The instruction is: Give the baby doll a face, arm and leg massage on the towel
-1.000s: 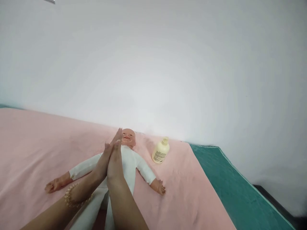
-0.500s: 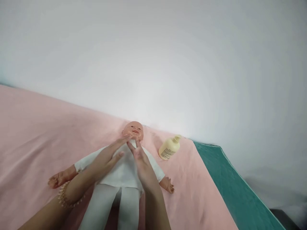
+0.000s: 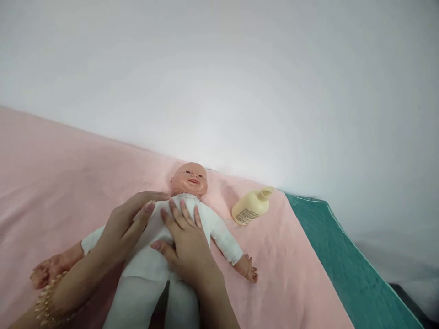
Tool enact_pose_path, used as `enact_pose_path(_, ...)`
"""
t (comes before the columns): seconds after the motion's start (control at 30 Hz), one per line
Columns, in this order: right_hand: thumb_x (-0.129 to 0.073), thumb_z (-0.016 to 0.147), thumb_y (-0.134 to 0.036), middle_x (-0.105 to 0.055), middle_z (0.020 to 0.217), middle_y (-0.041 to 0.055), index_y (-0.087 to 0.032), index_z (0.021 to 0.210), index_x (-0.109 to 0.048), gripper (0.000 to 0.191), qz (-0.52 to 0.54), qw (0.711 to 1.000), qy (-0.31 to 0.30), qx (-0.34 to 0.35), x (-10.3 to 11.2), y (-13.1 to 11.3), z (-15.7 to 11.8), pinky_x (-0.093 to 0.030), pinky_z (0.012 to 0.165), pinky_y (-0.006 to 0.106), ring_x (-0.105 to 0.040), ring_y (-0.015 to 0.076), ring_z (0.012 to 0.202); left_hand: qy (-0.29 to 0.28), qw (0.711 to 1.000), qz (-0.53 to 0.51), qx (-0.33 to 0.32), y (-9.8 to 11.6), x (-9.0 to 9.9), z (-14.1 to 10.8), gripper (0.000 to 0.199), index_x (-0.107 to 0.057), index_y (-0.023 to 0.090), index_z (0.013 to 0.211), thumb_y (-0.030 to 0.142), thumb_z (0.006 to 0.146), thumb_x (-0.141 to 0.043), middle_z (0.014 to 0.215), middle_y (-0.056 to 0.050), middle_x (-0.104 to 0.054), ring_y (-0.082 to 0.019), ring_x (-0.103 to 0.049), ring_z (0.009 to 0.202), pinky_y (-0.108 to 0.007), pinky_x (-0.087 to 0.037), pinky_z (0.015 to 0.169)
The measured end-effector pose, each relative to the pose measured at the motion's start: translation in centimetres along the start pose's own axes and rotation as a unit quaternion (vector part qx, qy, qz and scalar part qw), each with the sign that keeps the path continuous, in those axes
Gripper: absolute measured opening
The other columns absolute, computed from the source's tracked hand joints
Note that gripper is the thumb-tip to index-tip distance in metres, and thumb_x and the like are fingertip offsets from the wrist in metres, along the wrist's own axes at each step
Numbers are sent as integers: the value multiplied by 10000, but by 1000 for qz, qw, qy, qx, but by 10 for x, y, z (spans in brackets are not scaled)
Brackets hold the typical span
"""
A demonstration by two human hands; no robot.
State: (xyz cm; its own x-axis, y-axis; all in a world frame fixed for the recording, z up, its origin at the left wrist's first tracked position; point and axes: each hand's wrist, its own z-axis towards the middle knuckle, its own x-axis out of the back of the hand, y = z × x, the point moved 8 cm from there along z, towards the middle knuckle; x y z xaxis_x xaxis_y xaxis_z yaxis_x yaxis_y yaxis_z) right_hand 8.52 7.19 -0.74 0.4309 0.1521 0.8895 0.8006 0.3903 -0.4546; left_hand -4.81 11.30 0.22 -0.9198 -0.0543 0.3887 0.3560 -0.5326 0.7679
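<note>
A baby doll (image 3: 144,262) in a white cloth suit lies on its back, its bald head toward the wall and its arms spread. My right hand (image 3: 187,240) rests flat on the doll's chest, fingers spread, thumb pointing left. At the doll's shoulder on the left side is my left hand (image 3: 128,224), its fingers stretched out along the upper chest and its thumb raised apart. A beaded bracelet (image 3: 48,299) circles my left wrist. Neither hand grips anything.
A pale yellow pump bottle (image 3: 250,208) stands to the right of the doll's head, its label partly visible. Beneath lies a pink sheet (image 3: 281,274) over a green surface (image 3: 338,246). A white wall (image 3: 219,82) rises behind.
My hands have moved apart from near the doll's neck: the left went outward to the shoulder, the right down onto the chest. The whole view has come somewhat closer.
</note>
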Motion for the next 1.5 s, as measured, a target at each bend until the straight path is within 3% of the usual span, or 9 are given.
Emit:
enact_pose_path(0.17, -310, 1034, -609, 83, 1682, -4, -199, 1636, -51, 772, 11, 992, -33, -122, 5, 34, -6, -5, 1261, 622, 107, 262, 1573, -104, 971, 26, -215, 32, -24, -13, 280, -669, 245, 1240, 312, 1034, -491, 1271, -34, -712, -215, -557, 1285, -362, -397, 1133)
enact_pose_path(0.3, -352, 1025, -569, 100, 1680, -10, -204, 1631, 33, 805, 12, 983, -75, -166, 8, 53, -16, 56, 1257, 600, 115, 243, 1573, -197, 931, 78, -298, 49, -44, -26, 286, -667, 241, 1259, 320, 999, -578, 1303, -27, -708, -215, -592, 1277, -375, -341, 1202)
enact_pose_path(0.47, -318, 1040, -523, 19, 1697, -2, -208, 1635, 2, 746, 11, 973, -103, -208, 18, 73, -28, 108, 1251, 562, 59, 209, 1585, -275, 916, 69, -284, 58, -58, -31, 357, -662, 237, 1295, 394, 981, -594, 1316, -47, -702, -254, -554, 1344, -426, -302, 1242)
enact_pose_path(0.67, -276, 1053, -527, -21, 1705, 1, -240, 1640, -23, 700, 33, 974, -87, -208, 21, 80, -31, 95, 1259, 533, 38, 181, 1587, -352, 894, 97, -260, 50, -72, -37, 449, -645, 288, 1344, 506, 951, -633, 1403, -21, -648, -232, -475, 1425, -420, -168, 1289)
enact_pose_path(0.9, -218, 1070, -412, -86, 1703, 35, -197, 1637, -132, 612, 19, 971, -59, -230, 23, 84, -29, 40, 1266, 555, -43, 202, 1590, -332, 904, 159, -217, 39, -77, -34, 518, -551, 301, 1461, 530, 997, -542, 1532, -12, -523, -260, -391, 1482, -471, -207, 1273)
enact_pose_path(1.07, -223, 1072, -413, -110, 1700, 43, -188, 1634, -156, 609, 15, 969, -59, -238, 23, 85, -29, 18, 1271, 561, -59, 213, 1589, -250, 930, 219, -155, 20, -73, -27, 520, -492, 342, 1507, 543, 1029, -442, 1604, -4, -423, -309, -292, 1526, -585, -151, 1253)
enact_pose_path(1.2, -233, 1071, -404, -133, 1697, 53, -179, 1633, -154, 610, 5, 968, -62, -244, 25, 82, -30, 8, 1273, 567, -63, 221, 1588, -211, 936, 253, -127, 10, -71, -27, 613, -422, 335, 1557, 612, 1010, -421, 1652, -13, -335, -346, -184, 1553, -601, -163, 1237)
enact_pose_path(1.33, -234, 1073, -363, -158, 1692, 61, -158, 1628, -173, 595, -21, 965, -69, -253, 32, 76, -36, 20, 1276, 565, -83, 216, 1586, -196, 933, 280, -116, 9, -70, -28, 617, -410, 340, 1565, 620, 1017, -379, 1660, 1, -317, -380, -197, 1542, -610, -197, 1219)
enact_pose_path(1.5, -387, 1065, -369, -203, 1677, 1, -267, 1611, -243, 574, 6, 978, -94, -186, 42, 44, -46, 2, 1287, 565, -107, 211, 1580, -118, 930, 348, 1, -4, -50, -19, 621, -453, 228, 1550, 544, 1041, -290, 1584, -103, -445, -461, -338, 1468, -725, -199, 1157)
